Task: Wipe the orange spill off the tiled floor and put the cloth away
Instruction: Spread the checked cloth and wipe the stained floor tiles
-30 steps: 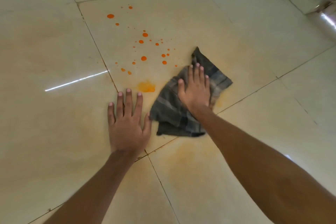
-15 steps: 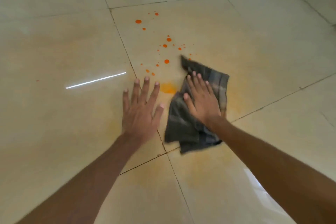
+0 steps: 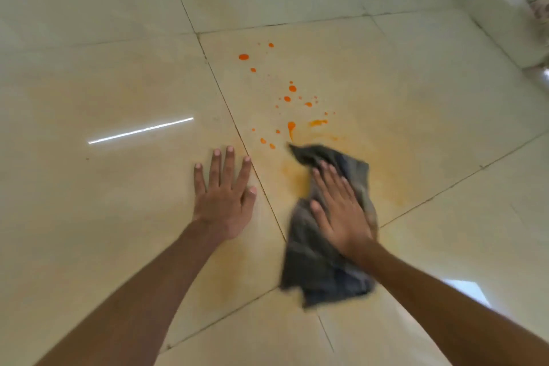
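Orange drops of the spill [image 3: 287, 98] dot a cream floor tile, with smeared streaks [image 3: 318, 122] just beyond the cloth. A dark grey checked cloth [image 3: 318, 270] lies crumpled on the floor below the drops. My right hand [image 3: 338, 211] presses flat on the cloth with fingers spread, pointing up and left. My left hand [image 3: 224, 199] rests flat on the bare tile to the cloth's left, fingers apart, holding nothing. A faint orange film [image 3: 294, 178] stains the tile around the cloth.
Glossy cream tiles with dark grout lines fill the view; a bright light streak [image 3: 139, 130] reflects at the left. A pale wall base [image 3: 487, 9] runs along the far right, with a patterned object [image 3: 537, 0] at the top right corner.
My right hand has dragged the cloth back toward me and right, smearing some drops into streaks. The left hand has stayed flat on the tile.
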